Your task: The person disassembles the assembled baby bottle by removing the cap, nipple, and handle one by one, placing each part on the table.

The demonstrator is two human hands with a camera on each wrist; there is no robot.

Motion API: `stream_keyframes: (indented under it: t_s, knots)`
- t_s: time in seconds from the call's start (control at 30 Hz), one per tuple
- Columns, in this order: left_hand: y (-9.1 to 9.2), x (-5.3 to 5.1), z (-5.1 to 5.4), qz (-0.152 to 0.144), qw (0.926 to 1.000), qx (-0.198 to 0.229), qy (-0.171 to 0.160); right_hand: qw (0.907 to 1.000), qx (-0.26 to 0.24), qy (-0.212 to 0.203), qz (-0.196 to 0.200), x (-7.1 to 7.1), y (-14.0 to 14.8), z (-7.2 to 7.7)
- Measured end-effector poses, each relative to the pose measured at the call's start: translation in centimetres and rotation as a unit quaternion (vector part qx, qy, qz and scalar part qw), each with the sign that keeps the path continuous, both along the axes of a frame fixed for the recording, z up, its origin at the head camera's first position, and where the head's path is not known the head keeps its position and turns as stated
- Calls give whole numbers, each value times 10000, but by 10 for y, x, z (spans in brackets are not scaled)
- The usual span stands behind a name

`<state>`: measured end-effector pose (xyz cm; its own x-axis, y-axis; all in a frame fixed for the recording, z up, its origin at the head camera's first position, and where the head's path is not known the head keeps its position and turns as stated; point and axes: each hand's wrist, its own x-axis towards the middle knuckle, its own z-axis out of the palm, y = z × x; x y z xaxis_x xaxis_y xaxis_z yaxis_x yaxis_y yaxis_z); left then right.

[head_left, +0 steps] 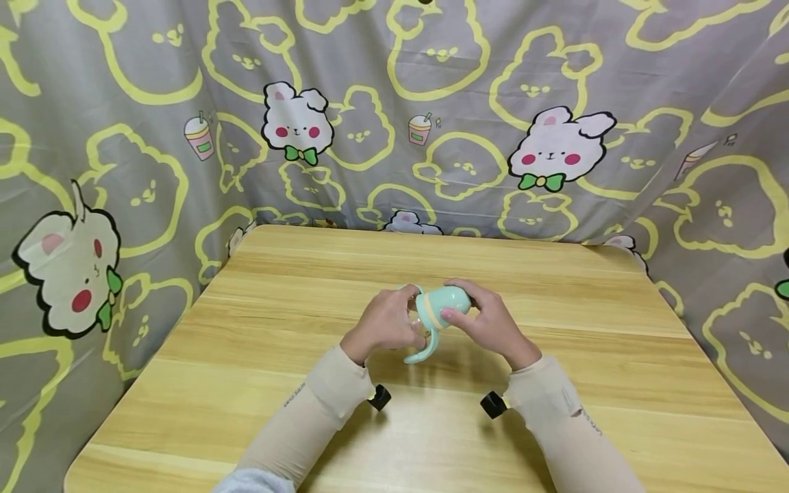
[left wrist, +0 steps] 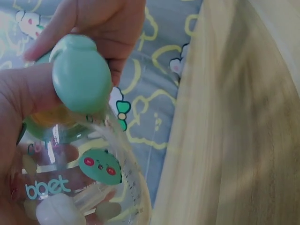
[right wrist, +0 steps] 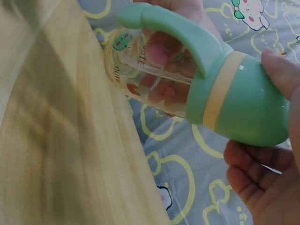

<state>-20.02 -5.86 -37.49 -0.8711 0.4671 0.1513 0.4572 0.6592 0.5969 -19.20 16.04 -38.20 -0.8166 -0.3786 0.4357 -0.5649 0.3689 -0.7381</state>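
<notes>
While the left hand (head_left: 387, 320) grips the clear, printed body (left wrist: 51, 161) of a see-through and mint-green bottle (head_left: 431, 311), its fingers curled round it, the right hand (head_left: 492, 322) clamps the bottle's smooth, domed mint-green cap (right wrist: 255, 101) between thumb and fingers. The bottle is tilted well over, above the middle of the pale wood-grain table (head_left: 246, 383), cap toward the right hand. A cream band (right wrist: 222, 91) circles its mint-green part, and a curved mint-green handle (right wrist: 187, 33) stands out beside it. Inside the body lies a rounded white piece (left wrist: 61, 211). Behind the table hangs a grey, yellow-patterned fabric curtain (head_left: 364, 41).
</notes>
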Motion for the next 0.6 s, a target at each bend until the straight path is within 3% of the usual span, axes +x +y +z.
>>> stream_keyframes:
  t_s: [0.2, 0.27, 0.43, 0.5, 0.6]
  knots:
    - [-1, -2, -1, 102, 9998, -85, 145, 9989, -74, 179, 423, -2, 0, 0]
    - [0, -1, -1, 134, 9995, -108, 263, 9989, -109, 160, 426, 3, -3, 7]
    - [1, 1, 0, 156, 9991, -157, 372, 9989, -91, 373, 257, 6, -4, 7]
    - [3, 1, -1, 209, 9987, -207, 407, 9989, 2, 462, 114, 1, -3, -1]
    - [4, 3, -1, 302, 9978, -316, 501, 9991, 153, 302, -255, -1, -6, -3]
